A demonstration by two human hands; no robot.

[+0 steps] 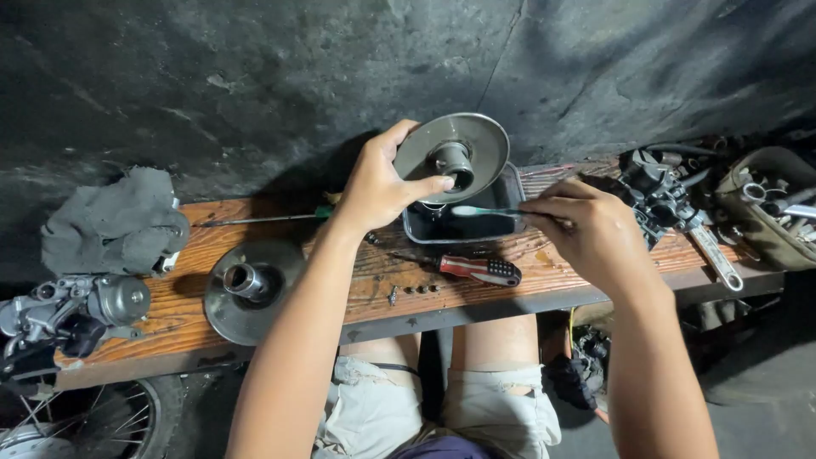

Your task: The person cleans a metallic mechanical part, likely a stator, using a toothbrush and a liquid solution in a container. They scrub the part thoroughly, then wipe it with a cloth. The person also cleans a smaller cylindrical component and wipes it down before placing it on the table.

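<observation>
- Overhead, the left hand point(380, 183) gripped a metal pulley disc point(455, 155) by its rim, tilted above the dark tray point(510, 183).
- The right hand point(586, 229) pinched a toothbrush point(484, 211), bristles near the disc's hub.
- A red-handled screwdriver point(478, 269) lay just in front of the tray.
- A second disc point(249, 289) lay well left of the tray on the wooden bench point(183, 310).

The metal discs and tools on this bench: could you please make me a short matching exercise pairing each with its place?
Things:
1. Raised metal disc
2. Second metal disc
3. Toothbrush
4. Red-handled screwdriver

Places:
a. Lying on the plank, left side
b. In the right hand
c. In the left hand, over the tray
d. Lying on the plank, in front of the tray

Pairs: 1-c, 2-a, 3-b, 4-d
</observation>
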